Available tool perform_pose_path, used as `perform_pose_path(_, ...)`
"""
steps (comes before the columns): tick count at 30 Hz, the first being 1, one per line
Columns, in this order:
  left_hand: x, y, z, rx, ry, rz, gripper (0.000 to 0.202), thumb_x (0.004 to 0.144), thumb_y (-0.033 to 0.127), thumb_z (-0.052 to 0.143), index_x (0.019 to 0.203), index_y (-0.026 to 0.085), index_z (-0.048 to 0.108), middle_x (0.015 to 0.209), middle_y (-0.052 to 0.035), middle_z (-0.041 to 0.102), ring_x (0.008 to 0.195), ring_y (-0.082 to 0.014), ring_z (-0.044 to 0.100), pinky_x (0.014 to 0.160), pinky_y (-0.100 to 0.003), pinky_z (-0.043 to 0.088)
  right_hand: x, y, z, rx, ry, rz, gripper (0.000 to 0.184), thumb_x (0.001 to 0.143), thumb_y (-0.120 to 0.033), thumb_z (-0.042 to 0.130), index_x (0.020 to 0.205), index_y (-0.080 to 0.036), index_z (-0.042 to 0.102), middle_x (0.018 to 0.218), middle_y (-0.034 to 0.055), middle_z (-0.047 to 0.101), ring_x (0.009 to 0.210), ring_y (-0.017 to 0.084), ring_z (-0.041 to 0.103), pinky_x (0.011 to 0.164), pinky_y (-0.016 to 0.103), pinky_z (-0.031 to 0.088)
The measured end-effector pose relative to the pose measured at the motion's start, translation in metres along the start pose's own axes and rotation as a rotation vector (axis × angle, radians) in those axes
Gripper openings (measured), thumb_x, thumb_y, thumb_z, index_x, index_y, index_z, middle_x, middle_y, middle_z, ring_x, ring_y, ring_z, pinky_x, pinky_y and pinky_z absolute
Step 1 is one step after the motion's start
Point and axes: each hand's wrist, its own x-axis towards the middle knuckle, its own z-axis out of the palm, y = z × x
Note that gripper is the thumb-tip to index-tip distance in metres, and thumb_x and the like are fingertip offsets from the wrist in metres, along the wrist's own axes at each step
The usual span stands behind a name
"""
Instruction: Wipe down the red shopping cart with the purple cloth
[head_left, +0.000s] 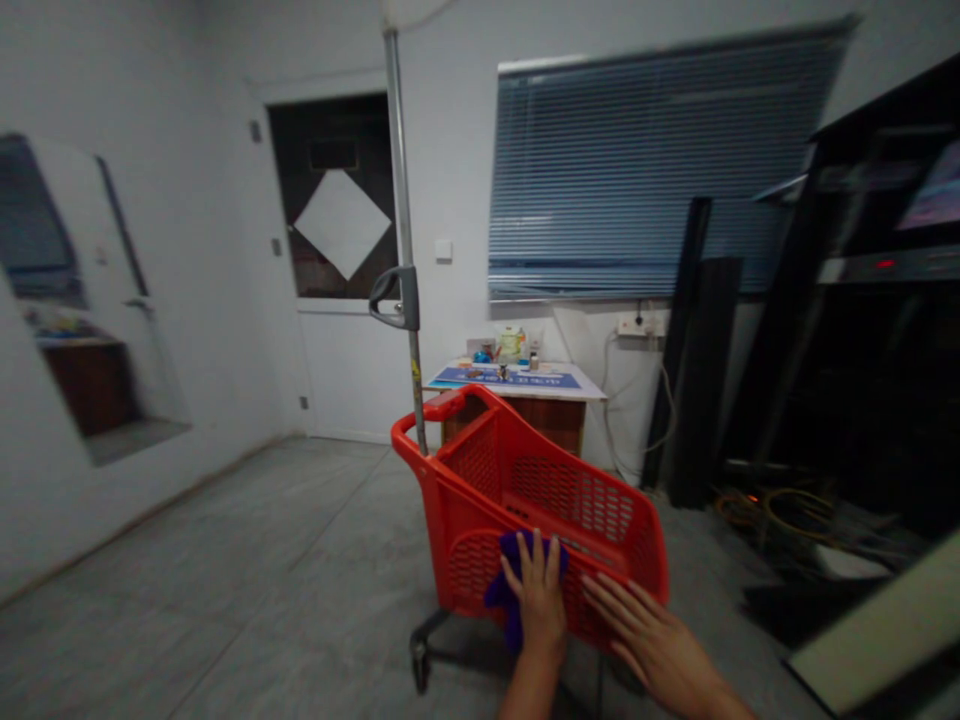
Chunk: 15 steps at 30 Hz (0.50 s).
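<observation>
Purple cloth (501, 592) lies on the red cart's (585, 500) near mesh wall, pressed under our left hand (538, 600), fingers flat; right hand (651, 640) released, bracing beside. Wiping step, we judge; next stroke calls for even pressure

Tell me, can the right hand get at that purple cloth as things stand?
Probably yes. The right hand lies flat on the red cart just beside the purple cloth, with nothing between them, though the left hand covers much of it.
</observation>
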Motion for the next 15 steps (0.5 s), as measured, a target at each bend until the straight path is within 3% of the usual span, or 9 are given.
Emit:
perform_pose_path(8, -0.020, 0.000, -0.002, 0.073, 0.028, 0.206, 0.054, 0.083, 0.021, 0.057, 0.134, 0.035, 0.051, 0.149, -0.0017, 0.040, 0.146, -0.0255, 0.013, 0.115, -0.057, 0.003, -0.002, -0.002, 0.002, -0.081, 0.017, -0.003, 0.070, 0.080, -0.019, 0.047, 0.148, -0.026, 0.030, 0.151, -0.0075, 0.036, 0.133, 0.012, 0.039, 0.104, 0.028, 0.034)
perform_pose_path(15, -0.003, 0.001, -0.007, 0.053, 0.034, 0.268, 0.050, 0.083, 0.020, 0.057, 0.131, 0.034, 0.055, 0.149, -0.0014, 0.040, 0.146, -0.0271, 0.012, 0.114, -0.058, -0.001, -0.007, 0.001, -0.002, -0.089, 0.010, -0.022, 0.068, 0.082, -0.020, 0.045, 0.148, -0.027, 0.029, 0.150, -0.0072, 0.037, 0.132, 0.012, 0.041, 0.103, 0.028, 0.036)
